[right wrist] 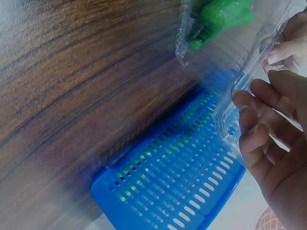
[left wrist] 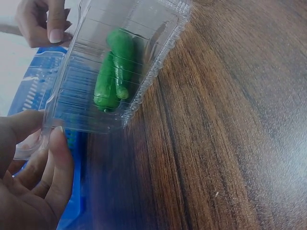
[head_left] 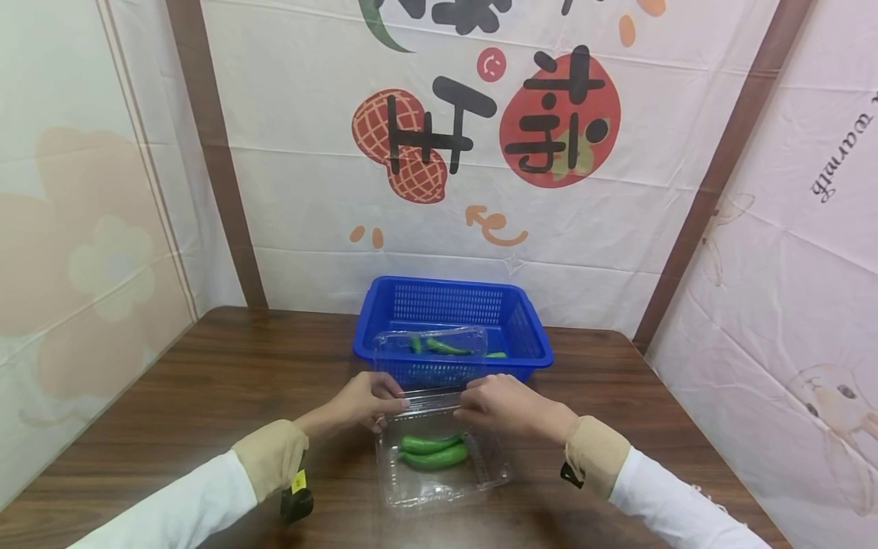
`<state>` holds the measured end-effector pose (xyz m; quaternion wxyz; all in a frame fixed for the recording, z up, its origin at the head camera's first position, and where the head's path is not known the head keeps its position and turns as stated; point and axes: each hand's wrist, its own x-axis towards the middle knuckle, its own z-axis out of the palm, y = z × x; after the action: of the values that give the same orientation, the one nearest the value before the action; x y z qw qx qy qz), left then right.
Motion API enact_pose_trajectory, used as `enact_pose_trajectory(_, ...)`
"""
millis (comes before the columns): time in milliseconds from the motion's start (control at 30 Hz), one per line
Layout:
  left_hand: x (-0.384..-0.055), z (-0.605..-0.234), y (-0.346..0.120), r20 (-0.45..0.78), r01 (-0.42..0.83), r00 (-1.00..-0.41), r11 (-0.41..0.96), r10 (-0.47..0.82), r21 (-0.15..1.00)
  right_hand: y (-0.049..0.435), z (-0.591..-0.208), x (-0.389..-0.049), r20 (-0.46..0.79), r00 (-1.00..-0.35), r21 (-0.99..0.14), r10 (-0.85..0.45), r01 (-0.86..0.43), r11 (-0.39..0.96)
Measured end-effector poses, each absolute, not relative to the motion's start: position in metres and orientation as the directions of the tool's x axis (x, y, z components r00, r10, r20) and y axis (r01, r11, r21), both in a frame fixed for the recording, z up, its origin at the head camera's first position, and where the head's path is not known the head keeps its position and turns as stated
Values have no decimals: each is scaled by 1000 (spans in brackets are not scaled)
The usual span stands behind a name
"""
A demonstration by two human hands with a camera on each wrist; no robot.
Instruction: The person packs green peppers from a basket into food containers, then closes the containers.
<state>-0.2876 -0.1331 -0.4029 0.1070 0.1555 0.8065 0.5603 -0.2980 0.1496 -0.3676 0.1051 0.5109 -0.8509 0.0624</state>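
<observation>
A clear plastic clamshell box [head_left: 411, 492] stands with its lid raised toward the blue basket. Two green peppers [head_left: 437, 457] lie side by side in its base. At the left end of the fold between base and lid, my left hand [head_left: 365, 402] pinches the plastic rim between thumb and fingers, also plain in the left wrist view. Opposite it, my right hand [head_left: 506, 406] grips the right end of that edge with curled fingers. In the right wrist view the box's rim [right wrist: 220, 120] passes beside the right fingertips.
Behind the box a blue perforated basket [head_left: 538, 352] holds more green peppers [head_left: 449, 348], partly seen through the lid. It stands on a brown wood-grain table [head_left: 274, 366]. A printed cloth [head_left: 309, 191] hangs at the table's back edge.
</observation>
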Motion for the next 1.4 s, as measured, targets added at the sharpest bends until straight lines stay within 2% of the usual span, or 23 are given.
enact_pose_trajectory(167, -288, -404, -134, -2, 126, -932, 329, 364, 936, 153, -365, -300, 250, -471, 31, -846, -869, 493)
enact_pose_trajectory(400, -289, -405, -134, -1, 124, -932, 321, 362, 939, 162, -360, -306, 255, -488, 15, -835, -861, 508)
enact_pose_trajectory(767, -288, -406, -133, 12, 139, -929, 317, 371, 938, 172, -352, -318, 428, -527, 132, -734, -767, 628)
enact_pose_trajectory(1167, -289, -407, -133, 5, 126, -930, 308, 367, 943, 179, -347, -323, 359, -562, 196, -745, -735, 649)
enact_pose_trajectory(1400, -289, -406, -134, -6, 114, -932, 307, 362, 945, 183, -342, -337, 417, -549, 187, -724, -728, 660)
